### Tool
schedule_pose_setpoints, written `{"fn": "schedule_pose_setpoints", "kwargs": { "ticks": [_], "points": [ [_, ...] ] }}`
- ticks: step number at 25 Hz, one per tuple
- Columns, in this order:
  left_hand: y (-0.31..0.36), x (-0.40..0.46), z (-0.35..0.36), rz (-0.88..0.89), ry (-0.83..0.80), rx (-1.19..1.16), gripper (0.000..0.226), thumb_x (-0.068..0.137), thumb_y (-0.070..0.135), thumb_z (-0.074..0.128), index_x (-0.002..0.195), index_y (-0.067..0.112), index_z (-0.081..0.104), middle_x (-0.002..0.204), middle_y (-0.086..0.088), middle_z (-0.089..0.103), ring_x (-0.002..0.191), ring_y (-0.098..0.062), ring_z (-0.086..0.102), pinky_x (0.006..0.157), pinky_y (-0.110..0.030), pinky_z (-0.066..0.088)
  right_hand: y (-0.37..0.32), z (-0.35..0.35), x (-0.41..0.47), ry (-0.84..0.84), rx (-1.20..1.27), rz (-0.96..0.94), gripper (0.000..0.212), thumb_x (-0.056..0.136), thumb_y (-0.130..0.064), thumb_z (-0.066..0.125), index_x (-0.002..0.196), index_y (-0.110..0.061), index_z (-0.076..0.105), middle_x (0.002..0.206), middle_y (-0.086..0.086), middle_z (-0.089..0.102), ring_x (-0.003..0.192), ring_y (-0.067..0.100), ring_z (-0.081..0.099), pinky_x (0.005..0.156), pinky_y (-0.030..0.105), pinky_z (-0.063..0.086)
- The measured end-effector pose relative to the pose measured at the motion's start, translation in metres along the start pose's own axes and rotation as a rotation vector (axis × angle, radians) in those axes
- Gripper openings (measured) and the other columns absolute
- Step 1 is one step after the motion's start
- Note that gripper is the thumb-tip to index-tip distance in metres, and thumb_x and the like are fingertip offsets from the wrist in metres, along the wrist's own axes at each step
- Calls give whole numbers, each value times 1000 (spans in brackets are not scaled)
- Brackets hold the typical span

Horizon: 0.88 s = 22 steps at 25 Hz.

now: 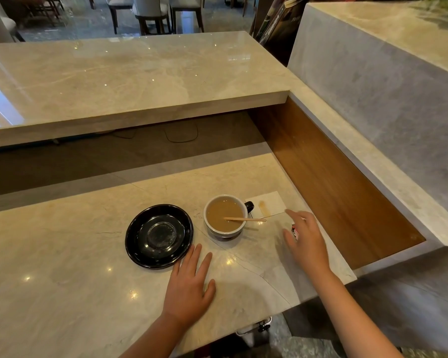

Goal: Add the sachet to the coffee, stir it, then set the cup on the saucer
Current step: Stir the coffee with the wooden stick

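1. Head view: the white cup (225,215) of milky brown coffee sits at lower centre on the table (62,293), a wooden stirrer (245,219) across its rim, beside the black saucer (158,236).
2. Your left hand (190,285) lies flat with fingers spread; your right hand (305,239) covers a small sachet (294,231), grip unclear.

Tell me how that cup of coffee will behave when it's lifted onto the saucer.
The cup looks nearly full, so tilting probably spills it. The wooden stirrer rests loose across its rim and may slide off. It looks ceramic, probably fairly heavy.

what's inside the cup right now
The cup holds light brown milky coffee, with a wooden stirrer resting across its rim. The opaque liquid hides the bottom.
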State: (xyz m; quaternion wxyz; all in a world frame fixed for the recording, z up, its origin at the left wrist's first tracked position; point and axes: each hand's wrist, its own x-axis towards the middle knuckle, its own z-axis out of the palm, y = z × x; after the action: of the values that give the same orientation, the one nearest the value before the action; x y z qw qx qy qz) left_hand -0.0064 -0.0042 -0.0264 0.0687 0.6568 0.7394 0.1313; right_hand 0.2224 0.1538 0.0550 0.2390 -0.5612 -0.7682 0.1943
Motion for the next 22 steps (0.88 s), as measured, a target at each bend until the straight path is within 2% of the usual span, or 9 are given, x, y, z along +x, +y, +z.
{"fn": "schedule_pose_setpoints", "kwargs": {
  "ticks": [3,6,9,12,16,19,22],
  "points": [
    [0,1,-1,2,2,-9,59,87,46,40,138,19,42,147,-11,33,136,-24,21,104,-45,25,-20,6,3,-93,-98,-244,57,84,-10,62,136,-20,41,131,13,48,107,25,53,79,34,48],
    [0,0,-2,5,6,-19,59,86,46,41,137,18,44,146,-12,35,136,-24,22,104,-45,25,-29,12,9,-135,-125,-326,56,82,-3,61,134,-17,43,116,15,59,101,30,56,76,40,51],
    [0,0,-2,-1,9,-28,59,86,46,42,138,19,43,146,-11,34,136,-23,21,105,-44,25,-33,15,12,-114,-118,-352,43,79,2,61,119,-11,57,97,14,66,87,33,61,65,44,53],
    [1,1,-2,-4,8,-27,59,85,46,43,137,19,44,146,-11,35,135,-24,24,105,-45,24,-37,18,17,-68,-110,-389,28,76,5,63,100,-8,66,81,13,69,73,34,63,56,42,53],
    [1,2,-2,-13,4,-17,59,85,47,43,137,20,45,145,-11,37,134,-24,26,104,-43,26,-51,19,17,-73,118,-294,12,80,-3,65,89,-9,70,79,8,71,69,20,63,63,31,52],
    [1,2,-1,-17,-1,-11,59,85,48,43,137,20,44,146,-11,36,134,-24,26,103,-43,26,-69,21,24,-82,376,-131,11,79,-3,66,86,-10,71,79,3,70,72,11,62,68,12,47],
    [1,2,-1,-22,-6,-5,60,84,48,44,138,21,43,146,-10,36,134,-23,26,103,-43,25,-84,23,34,-100,513,-13,12,80,-4,66,88,-11,72,76,4,69,72,12,65,70,15,51]
  ]
}}
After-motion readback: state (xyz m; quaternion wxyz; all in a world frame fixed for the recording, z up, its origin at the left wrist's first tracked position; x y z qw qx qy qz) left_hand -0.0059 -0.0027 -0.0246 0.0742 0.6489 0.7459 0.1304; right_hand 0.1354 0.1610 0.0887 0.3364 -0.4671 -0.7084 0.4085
